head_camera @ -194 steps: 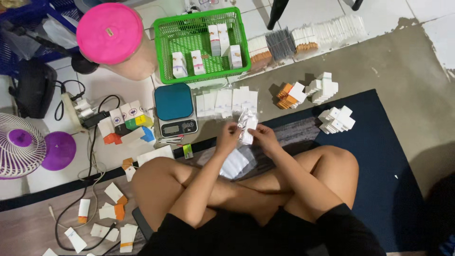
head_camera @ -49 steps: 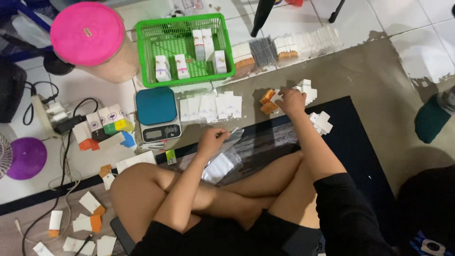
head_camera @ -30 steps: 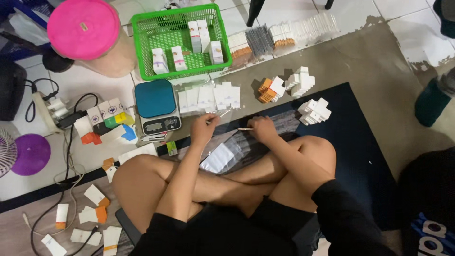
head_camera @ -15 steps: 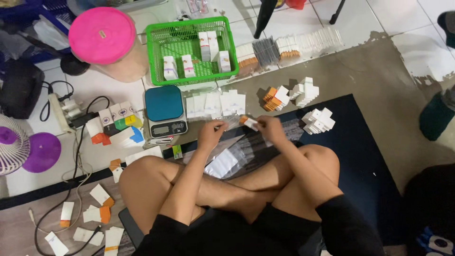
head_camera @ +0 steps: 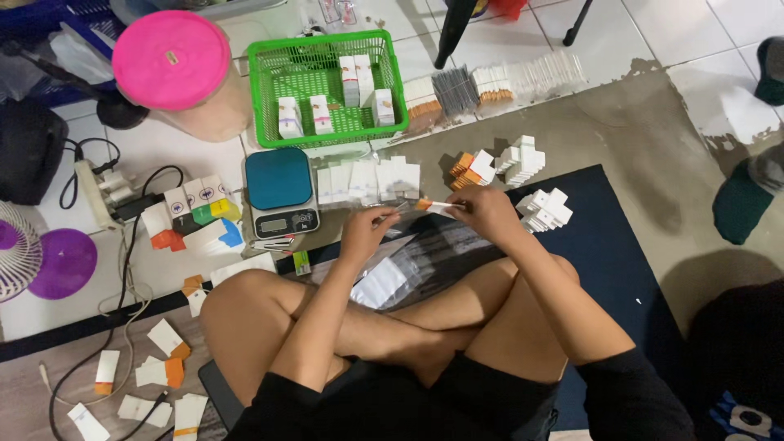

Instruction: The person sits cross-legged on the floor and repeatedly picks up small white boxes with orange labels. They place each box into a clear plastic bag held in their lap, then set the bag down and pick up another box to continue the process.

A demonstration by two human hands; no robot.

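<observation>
Holding a small white and orange box [head_camera: 433, 205] in the middle of the frame, right hand [head_camera: 482, 214] pinches it | left hand [head_camera: 367, 233] pinches a thin clear bag [head_camera: 390, 211] beside it | blue scale [head_camera: 280, 189] left of hands | green basket [head_camera: 327, 135] at upper middle

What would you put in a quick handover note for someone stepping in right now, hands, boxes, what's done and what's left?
Left hand: pinches one end of the small white-and-orange box.
Right hand: grips the other end, above the clear plastic sleeves on the dark mat.
Things: digital scale at left; a row of white boxes ahead; loose piles at right; green basket beyond.
Done: five boxes stand in the basket.
Left: the held box, the row and the piles are outside the basket.
</observation>
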